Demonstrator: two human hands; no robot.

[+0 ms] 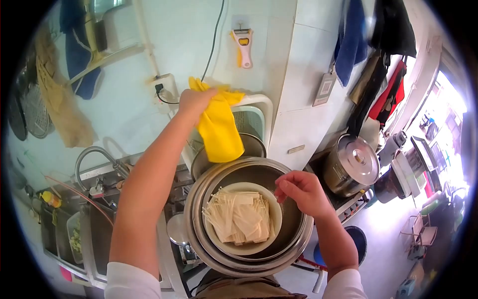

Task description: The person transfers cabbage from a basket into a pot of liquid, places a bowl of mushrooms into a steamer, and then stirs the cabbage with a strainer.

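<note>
My left hand (195, 103) grips yellow rubber gloves (220, 133), which hang down in front of the wall above the pots. My right hand (301, 192) hovers at the right side of the bowl, its fingers curled in toward the thumb, with nothing visible in them. Below lies a cream bowl (277, 219) filled with enoki mushrooms (244, 217) and flat, pale, sheet-like pieces. It sits inside a wide steel basin (301, 239). Behind the basin, partly covered by the gloves, stands another round metal pot (255, 144).
A steel sink (99, 239) with a curved faucet (82, 162) is on the left. To the right, a lidded stockpot (351, 162) stands on the stove. A peeler (243, 50) hangs on the wall, and a cord runs to the socket (164, 89). A bucket (356, 244) stands on the floor.
</note>
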